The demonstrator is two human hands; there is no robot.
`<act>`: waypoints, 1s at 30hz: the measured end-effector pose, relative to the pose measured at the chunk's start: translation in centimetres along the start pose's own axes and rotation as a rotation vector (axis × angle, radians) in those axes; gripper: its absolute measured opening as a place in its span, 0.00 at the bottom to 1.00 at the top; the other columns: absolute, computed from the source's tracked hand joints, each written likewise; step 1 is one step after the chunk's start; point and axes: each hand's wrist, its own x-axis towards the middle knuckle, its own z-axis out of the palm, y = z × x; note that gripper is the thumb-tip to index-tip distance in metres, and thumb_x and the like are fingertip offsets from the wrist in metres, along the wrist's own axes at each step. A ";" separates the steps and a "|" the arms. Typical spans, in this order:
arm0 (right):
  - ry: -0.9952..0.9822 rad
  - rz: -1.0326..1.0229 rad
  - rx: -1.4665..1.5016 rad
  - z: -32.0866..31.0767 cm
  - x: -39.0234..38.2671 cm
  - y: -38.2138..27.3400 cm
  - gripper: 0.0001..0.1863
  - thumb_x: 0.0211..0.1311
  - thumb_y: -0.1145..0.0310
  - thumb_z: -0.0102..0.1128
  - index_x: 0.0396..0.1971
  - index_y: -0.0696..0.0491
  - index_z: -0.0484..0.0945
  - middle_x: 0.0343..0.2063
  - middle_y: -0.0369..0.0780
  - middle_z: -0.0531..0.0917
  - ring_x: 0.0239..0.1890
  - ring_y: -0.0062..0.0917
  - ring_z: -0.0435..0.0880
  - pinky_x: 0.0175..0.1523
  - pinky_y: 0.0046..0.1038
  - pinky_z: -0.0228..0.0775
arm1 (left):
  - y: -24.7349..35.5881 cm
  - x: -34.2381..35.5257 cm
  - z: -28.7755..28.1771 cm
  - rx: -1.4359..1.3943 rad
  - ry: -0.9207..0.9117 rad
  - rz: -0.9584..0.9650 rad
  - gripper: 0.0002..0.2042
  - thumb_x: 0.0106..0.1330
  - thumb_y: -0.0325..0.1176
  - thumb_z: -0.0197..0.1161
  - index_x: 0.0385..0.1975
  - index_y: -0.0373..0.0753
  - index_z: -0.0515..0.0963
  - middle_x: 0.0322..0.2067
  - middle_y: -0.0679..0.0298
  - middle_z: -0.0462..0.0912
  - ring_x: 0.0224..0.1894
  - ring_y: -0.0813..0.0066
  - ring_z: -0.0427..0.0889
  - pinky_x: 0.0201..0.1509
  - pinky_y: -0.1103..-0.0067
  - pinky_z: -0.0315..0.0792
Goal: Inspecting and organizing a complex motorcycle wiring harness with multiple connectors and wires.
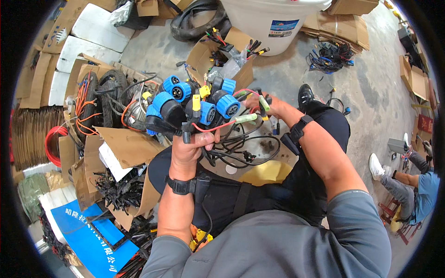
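Note:
My left hand (pixel 197 144) is closed around the black cables below a bunch of plug connectors (pixel 174 111). The connectors have black bodies and bright blue collars, and several carry yellow tips. A red wire with a pale green sleeve (pixel 245 118) runs across the bunch on its right. My right hand (pixel 271 107) is beside the bunch with its fingers bent in, gripping a cable lead (pixel 263 103) with another pale green sleeve. Its fingertips are partly hidden by the leads. Loops of black cable (pixel 273 155) hang under both hands, above my lap.
A carton (pixel 245 76) of connectors stands ahead, before a white bucket (pixel 259 28). Another carton (pixel 123 146) with black cables sits at my left, near tyres (pixel 111 88). A cable heap (pixel 330 58) lies on the floor. At far right another person (pixel 419 185) sits.

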 end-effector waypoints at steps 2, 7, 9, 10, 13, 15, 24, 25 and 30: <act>0.197 -0.013 0.025 0.3 -0.8 -2.1 0.17 0.57 0.55 0.59 0.31 0.56 0.81 0.22 0.36 0.81 0.19 0.19 0.74 0.21 0.25 0.65 | 0.1 -0.2 -0.3 0.018 0.022 0.005 0.16 0.49 0.27 0.67 0.37 0.29 0.76 0.23 0.55 0.79 0.18 0.76 0.74 0.22 0.83 0.69; 0.429 -0.145 0.301 -1.3 -2.3 -4.5 0.07 0.60 0.67 0.59 0.33 0.55 0.76 0.23 0.35 0.78 0.21 0.18 0.77 0.21 0.21 0.69 | -0.5 0.2 -1.4 -0.123 0.068 0.025 0.17 0.51 0.27 0.67 0.40 0.30 0.75 0.28 0.49 0.80 0.18 0.73 0.72 0.21 0.83 0.68; 0.496 -0.188 0.455 -2.2 -2.8 -5.1 0.05 0.60 0.69 0.59 0.32 0.55 0.75 0.24 0.36 0.79 0.23 0.20 0.80 0.22 0.21 0.70 | -1.1 0.3 -2.2 -0.153 0.122 0.021 0.10 0.51 0.22 0.63 0.33 0.25 0.77 0.25 0.52 0.80 0.18 0.73 0.74 0.24 0.79 0.71; 0.526 -0.295 0.552 -2.9 -3.1 -5.3 0.06 0.60 0.70 0.60 0.31 0.56 0.74 0.26 0.39 0.81 0.23 0.20 0.80 0.23 0.22 0.71 | -1.0 0.5 -2.0 -0.178 0.133 0.044 0.08 0.52 0.22 0.63 0.31 0.24 0.78 0.25 0.51 0.81 0.18 0.72 0.75 0.24 0.78 0.71; 0.562 -0.424 0.715 -4.1 -4.3 -6.4 0.08 0.58 0.72 0.62 0.31 0.58 0.73 0.30 0.44 0.83 0.24 0.21 0.79 0.27 0.22 0.73 | -1.2 0.5 -2.2 -0.182 0.183 0.042 0.08 0.53 0.22 0.63 0.31 0.25 0.78 0.26 0.52 0.81 0.18 0.72 0.75 0.24 0.78 0.70; 0.515 -0.559 0.617 -4.8 -4.7 -6.7 0.08 0.57 0.72 0.62 0.33 0.59 0.73 0.33 0.44 0.84 0.26 0.20 0.78 0.32 0.22 0.72 | -1.2 0.7 -2.2 -0.177 0.210 0.028 0.07 0.54 0.22 0.63 0.31 0.25 0.78 0.25 0.53 0.81 0.19 0.72 0.75 0.23 0.78 0.69; 0.526 -0.722 -0.372 0.3 -5.4 -6.7 0.12 0.51 0.82 0.49 0.36 0.54 0.73 0.35 0.46 0.80 0.39 0.42 0.80 0.43 0.35 0.72 | -1.6 2.4 -1.9 -0.061 0.526 -0.134 0.05 0.61 0.27 0.61 0.28 0.30 0.77 0.23 0.61 0.77 0.20 0.76 0.72 0.25 0.80 0.67; 0.514 -0.733 -0.374 0.6 -5.8 -7.0 0.12 0.51 0.82 0.49 0.36 0.54 0.73 0.35 0.46 0.80 0.39 0.42 0.80 0.43 0.35 0.72 | -1.6 2.7 -1.6 -0.063 0.572 -0.163 0.05 0.61 0.27 0.61 0.28 0.31 0.77 0.22 0.62 0.77 0.20 0.76 0.72 0.25 0.81 0.68; 0.520 -0.931 -0.585 1.4 -8.0 -8.6 0.14 0.49 0.85 0.48 0.36 0.55 0.75 0.48 0.44 0.79 0.32 0.35 0.83 0.37 0.30 0.75 | -2.5 3.6 -1.1 -0.088 0.581 -0.214 0.06 0.59 0.27 0.65 0.29 0.32 0.78 0.21 0.61 0.77 0.17 0.75 0.72 0.22 0.79 0.67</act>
